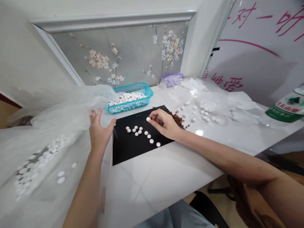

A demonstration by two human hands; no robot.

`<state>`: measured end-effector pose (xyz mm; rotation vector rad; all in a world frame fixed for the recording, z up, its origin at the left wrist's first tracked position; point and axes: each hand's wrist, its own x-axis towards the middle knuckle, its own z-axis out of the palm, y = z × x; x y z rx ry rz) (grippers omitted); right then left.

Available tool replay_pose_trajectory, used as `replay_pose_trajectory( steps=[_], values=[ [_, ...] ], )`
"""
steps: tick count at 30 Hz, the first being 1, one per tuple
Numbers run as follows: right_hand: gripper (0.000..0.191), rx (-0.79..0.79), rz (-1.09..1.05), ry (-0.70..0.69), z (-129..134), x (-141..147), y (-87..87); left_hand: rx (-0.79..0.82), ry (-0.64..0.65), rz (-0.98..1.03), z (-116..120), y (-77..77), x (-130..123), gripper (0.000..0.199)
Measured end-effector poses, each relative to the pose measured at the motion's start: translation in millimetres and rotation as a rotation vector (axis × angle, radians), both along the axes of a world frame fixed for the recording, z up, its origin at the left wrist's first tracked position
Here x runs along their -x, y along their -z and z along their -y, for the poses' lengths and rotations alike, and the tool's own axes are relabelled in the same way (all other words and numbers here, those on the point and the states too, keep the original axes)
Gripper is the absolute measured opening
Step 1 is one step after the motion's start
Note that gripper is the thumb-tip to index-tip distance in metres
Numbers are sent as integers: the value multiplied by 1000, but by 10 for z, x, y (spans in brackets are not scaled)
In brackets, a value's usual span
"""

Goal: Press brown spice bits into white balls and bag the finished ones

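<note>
A black mat (pixel 125 148) lies on the white marbled table, with several small white balls (pixel 149 136) scattered over it. My right hand (pixel 163 122) is above the mat and pinches one white ball (pixel 148 119) between thumb and fingertips. Under and beyond that hand is a heap of reddish-brown bits (pixel 177 119), partly hidden. My left hand (pixel 99 129) is raised at the mat's left edge, fingers apart, with nothing held. Behind the mat stands a blue plastic basket (pixel 148 91) filled with white balls.
Clear plastic sheeting (pixel 59 110) at the left holds many more white balls (pixel 35 164). Another clear bag (pixel 201 91) with loose balls lies at the right, near a purple bag (pixel 173 79). A green-labelled bottle (pixel 287 107) is at the far right.
</note>
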<state>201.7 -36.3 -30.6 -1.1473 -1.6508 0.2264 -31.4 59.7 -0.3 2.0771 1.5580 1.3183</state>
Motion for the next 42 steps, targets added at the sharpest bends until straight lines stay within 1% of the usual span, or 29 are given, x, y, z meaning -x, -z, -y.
replay_pose_trajectory(
  steps=[2,4,6,9,11,14,17,21,26,29,37,39,42],
  values=[
    [11,-2,16,1,2,-1,-2,-21,-29,-123,-23,25,44,78],
    [11,-8,35,3,7,0,-13,-40,-52,-185,-44,59,75,77],
    [10,-7,56,5,10,-1,-23,-79,-62,-220,-53,97,93,67],
    [10,40,102,5,0,-12,-21,-116,-52,-325,-39,153,86,42],
    [10,116,163,16,-20,-21,-4,-79,-40,-467,-22,187,65,35],
    [11,234,263,59,-57,-35,27,46,-31,-667,-9,220,34,40],
    [12,320,361,102,-83,-49,47,152,-23,-761,-17,234,30,44],
    [15,375,448,107,-78,-62,52,147,-15,-787,-36,250,53,43],
    [20,385,486,121,-46,-55,24,111,9,-776,-40,255,60,42],
    [20,380,488,145,-41,-65,-6,110,25,-758,-41,239,54,42],
    [17,338,397,334,-118,-224,-82,127,21,-720,-103,220,93,40],
    [18,355,391,401,-130,-268,-120,123,16,-721,-114,225,103,40],
    [23,440,437,527,-135,-326,-171,111,-6,-728,-111,224,112,38]
  ],
)
